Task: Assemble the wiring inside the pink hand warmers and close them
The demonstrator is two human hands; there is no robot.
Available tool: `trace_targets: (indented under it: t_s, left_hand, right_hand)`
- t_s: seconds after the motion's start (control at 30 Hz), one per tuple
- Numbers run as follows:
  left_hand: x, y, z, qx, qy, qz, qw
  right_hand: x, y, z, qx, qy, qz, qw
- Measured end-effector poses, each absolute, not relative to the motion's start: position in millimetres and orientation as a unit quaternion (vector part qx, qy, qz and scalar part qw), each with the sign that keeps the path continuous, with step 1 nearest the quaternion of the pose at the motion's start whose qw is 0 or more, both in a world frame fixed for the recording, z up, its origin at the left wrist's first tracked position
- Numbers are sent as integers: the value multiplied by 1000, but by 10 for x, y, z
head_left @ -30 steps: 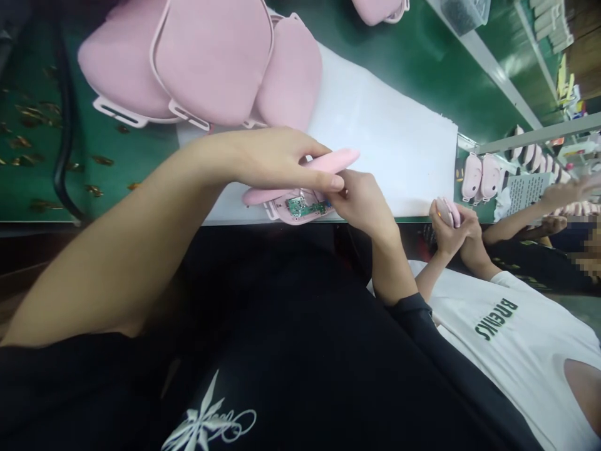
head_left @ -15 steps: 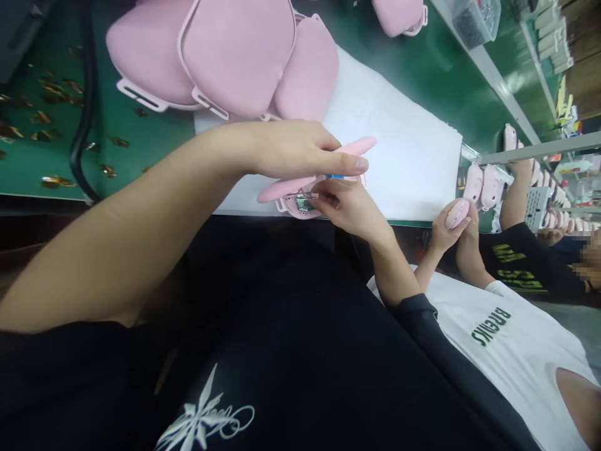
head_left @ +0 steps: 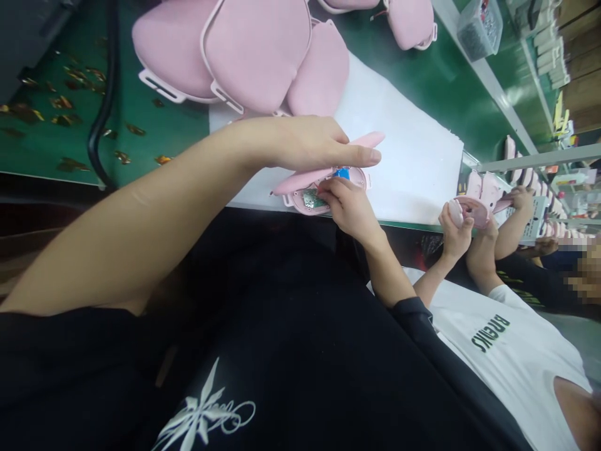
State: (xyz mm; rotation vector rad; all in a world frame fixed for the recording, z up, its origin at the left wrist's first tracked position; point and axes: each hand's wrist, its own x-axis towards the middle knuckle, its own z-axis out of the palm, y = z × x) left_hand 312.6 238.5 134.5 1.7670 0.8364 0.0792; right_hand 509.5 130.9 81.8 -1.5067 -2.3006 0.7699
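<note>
The left hand (head_left: 305,143) grips the pink cover (head_left: 374,139) above the open pink housing (head_left: 367,181); should that grip slip, the cover could drop onto the right hand (head_left: 352,207). Its fingertips bunch at the green circuit board (head_left: 310,198); whether they hold anything is hidden. Careless pressure might shift the board. The housing, rounded, with a blue part (head_left: 342,173) inside, lies just above the frame's centre.

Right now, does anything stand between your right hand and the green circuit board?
Nothing visible: the right hand has its fingertips at the green circuit board in the pink case. The left hand holds a pink piece.
</note>
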Motion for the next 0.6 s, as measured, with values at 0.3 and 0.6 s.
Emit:
trace_targets:
  t_s: [0.3,0.6]
  left_hand:
    - [3176,2361,1408,759,384,13,525]
    - [3204,2300,1306,755,381,17,533]
  right_hand:
    - [5084,1334,784,-495,-838,200,115]
    - [5206,1186,551,-428,-894,82,100]
